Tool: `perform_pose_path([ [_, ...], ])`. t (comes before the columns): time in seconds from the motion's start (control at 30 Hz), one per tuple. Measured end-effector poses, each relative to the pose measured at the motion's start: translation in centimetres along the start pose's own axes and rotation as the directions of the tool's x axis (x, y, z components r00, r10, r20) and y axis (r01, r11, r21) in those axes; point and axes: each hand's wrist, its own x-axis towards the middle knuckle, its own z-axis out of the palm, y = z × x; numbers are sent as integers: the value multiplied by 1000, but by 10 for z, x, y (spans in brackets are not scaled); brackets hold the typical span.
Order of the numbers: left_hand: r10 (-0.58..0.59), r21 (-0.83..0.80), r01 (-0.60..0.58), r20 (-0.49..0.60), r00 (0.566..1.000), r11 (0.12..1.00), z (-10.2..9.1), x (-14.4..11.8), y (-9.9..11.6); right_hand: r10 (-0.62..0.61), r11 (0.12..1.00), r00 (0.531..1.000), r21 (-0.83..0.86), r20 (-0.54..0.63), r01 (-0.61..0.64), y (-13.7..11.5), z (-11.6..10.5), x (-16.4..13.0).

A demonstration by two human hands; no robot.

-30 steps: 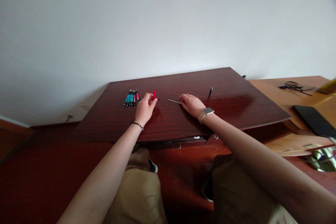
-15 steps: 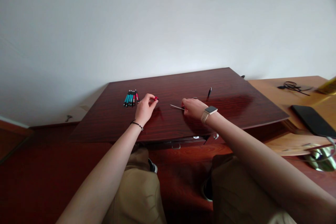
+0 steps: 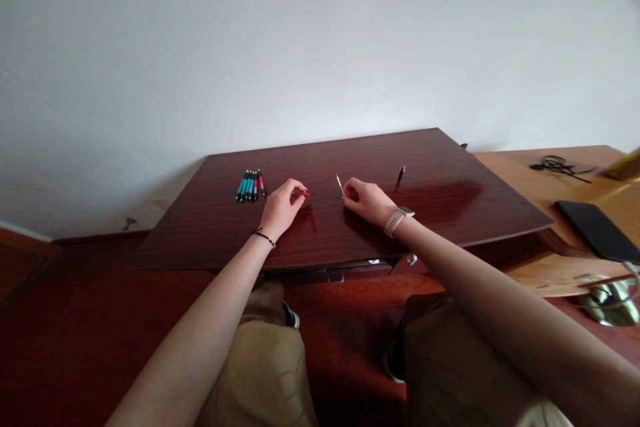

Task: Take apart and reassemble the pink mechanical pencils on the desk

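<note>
Mid-frame over the bench (image 3: 320, 240), left hand (image 3: 281, 208) pinches a red piece (image 3: 306, 194), right hand (image 3: 371, 203) a thin pale rod (image 3: 339, 183), both loosely curled.

thin rod (image 3: 339, 184) in the right hand (image 3: 370, 202) now at a steep slant, earlier nearly sideways

There is room to pass behind the slender rod (image 3: 340, 185), over the surface (image 3: 320, 159), or between it and the left grip (image 3: 281, 207). Right of the rod, the right grip (image 3: 371, 203) and dark pen piece (image 3: 401, 175) obstruct; far left, a pen row (image 3: 249, 185).
</note>
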Motion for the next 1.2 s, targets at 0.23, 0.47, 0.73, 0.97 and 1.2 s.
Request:
perform_pose_path([
  [0.23,69,18,-70,81,994,997,2,-1,6,-81,677,993,726,-89,120,-27,8,-1],
  [0.47,68,50,-77,161,985,996,3,-1,11,-85,674,987,722,-136,157,-43,5,-3],
  [0.73,102,57,-114,189,977,992,5,-1,8,-101,664,986,729,-135,168,-38,6,-3],
  [0.97,146,75,-163,190,971,984,6,-1,7,-111,671,979,714,-168,199,-38,5,-3],
  [1.2,155,87,-176,201,967,981,7,-2,5,-146,777,977,593,-156,211,-36,4,-4],
])
